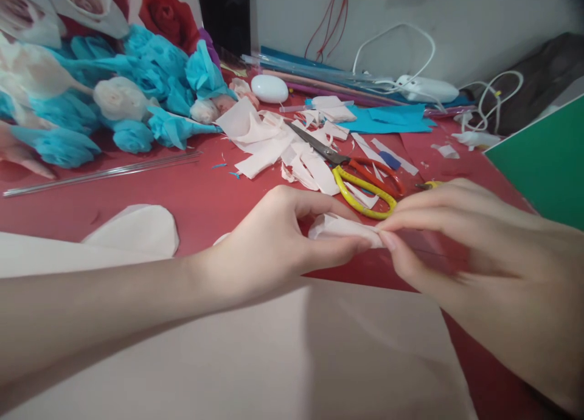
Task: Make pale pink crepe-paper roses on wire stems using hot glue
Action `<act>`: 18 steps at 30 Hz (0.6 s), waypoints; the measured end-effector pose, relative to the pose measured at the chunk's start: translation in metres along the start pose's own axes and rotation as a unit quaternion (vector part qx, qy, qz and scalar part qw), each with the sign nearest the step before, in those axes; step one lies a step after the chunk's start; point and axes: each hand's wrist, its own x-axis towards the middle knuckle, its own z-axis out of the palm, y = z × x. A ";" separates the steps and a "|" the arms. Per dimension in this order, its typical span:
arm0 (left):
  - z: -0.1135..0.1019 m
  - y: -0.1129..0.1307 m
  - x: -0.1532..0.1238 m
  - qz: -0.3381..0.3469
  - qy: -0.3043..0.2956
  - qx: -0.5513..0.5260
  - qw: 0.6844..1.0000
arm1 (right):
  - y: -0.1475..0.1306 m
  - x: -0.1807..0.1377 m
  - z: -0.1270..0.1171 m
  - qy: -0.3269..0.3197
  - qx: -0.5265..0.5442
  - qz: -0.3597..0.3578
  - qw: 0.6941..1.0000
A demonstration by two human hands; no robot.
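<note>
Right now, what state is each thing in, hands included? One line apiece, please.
Left hand: closed around the paper piece
Right hand: fingertips pinching its end
Paper piece: rolled or gathered, held in both hands
Scissors: lying down, blades apparently closed
Paper scraps: cut, loosely heaped
Rounded paper piece: cut out, lying down
Large paper sheet: spread out
Blue paper flowers: formed, piled together

One left hand [269, 243] and one right hand [493, 243] meet at one curled paper piece [344, 228]. Toward two o'clock lie one pair of scissors [337, 158] and, farther, one white corded block [429, 89]; toward twelve, one white oval object [269, 89]; toward three, one green board [547, 158]. Blue flowers [132, 136] overlap too much to count.
</note>
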 end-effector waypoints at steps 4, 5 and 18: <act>0.000 0.001 0.000 -0.018 -0.010 -0.005 1.000 | -0.002 0.000 0.000 0.003 0.004 -0.034 0.999; 0.000 0.001 0.000 -0.022 -0.012 -0.007 1.000 | -0.002 0.001 0.000 -0.002 0.009 -0.034 0.999; -0.002 0.004 0.000 -0.021 -0.005 -0.013 1.000 | 0.003 0.001 0.003 -0.004 0.013 -0.071 0.997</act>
